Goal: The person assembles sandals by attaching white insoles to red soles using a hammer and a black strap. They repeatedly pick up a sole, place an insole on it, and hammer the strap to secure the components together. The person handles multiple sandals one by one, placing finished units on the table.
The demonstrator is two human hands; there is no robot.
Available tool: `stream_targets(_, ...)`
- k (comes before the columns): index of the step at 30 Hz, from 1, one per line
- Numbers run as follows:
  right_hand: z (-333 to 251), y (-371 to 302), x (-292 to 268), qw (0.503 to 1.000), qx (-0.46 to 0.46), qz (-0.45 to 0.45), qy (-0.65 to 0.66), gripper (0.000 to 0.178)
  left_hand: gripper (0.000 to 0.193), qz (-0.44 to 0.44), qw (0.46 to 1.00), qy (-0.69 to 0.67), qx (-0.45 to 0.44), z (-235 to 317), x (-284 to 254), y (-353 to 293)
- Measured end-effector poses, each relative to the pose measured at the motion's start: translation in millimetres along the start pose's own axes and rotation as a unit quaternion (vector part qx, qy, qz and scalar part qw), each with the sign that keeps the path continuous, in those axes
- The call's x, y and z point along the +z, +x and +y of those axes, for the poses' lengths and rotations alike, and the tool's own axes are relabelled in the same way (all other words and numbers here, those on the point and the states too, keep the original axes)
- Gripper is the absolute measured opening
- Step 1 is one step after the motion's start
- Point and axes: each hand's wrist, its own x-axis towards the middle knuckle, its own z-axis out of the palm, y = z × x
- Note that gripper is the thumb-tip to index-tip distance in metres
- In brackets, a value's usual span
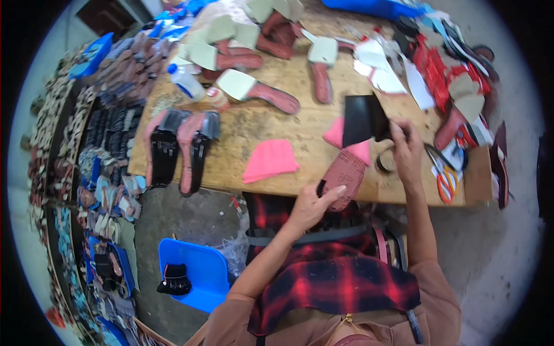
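In my left hand is a dusky-pink shoe insole with a patterned surface, gripped at its near end with the thumb on top. My right hand pinches a glossy black sheet piece by its right edge, just beyond the insole. Whether the black piece touches the insole I cannot tell. Bright pink pieces lie partly hidden under the black one. A stack of pink cut pieces rests on the table to the left. Beside my right hand lies a roll of dark tape.
Orange-handled scissors lie at the right of the wooden table. Two black-strapped sandals stand at its left edge, near a white bottle. Several pink soles with pale pieces fill the back. A blue bin sits on the floor.
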Motion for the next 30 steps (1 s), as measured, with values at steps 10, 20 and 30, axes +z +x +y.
stream_targets(10, 50, -42, 34, 0.971, 0.082, -0.193, -0.117, 0.025, 0.038, -0.040, 0.964, -0.226, -0.133, -35, -10, -18)
stream_targets(20, 4, 9, -4, 0.976, 0.071, 0.164, 0.123, 0.015, 0.038, 0.057, 0.936, -0.336, -0.087, -62, -13, 23)
stream_targets(30, -56, -99, 38, 0.983, -0.080, -0.153, -0.061, 0.013, 0.023, 0.122, 0.971, -0.193, -0.066, -9, -16, -8)
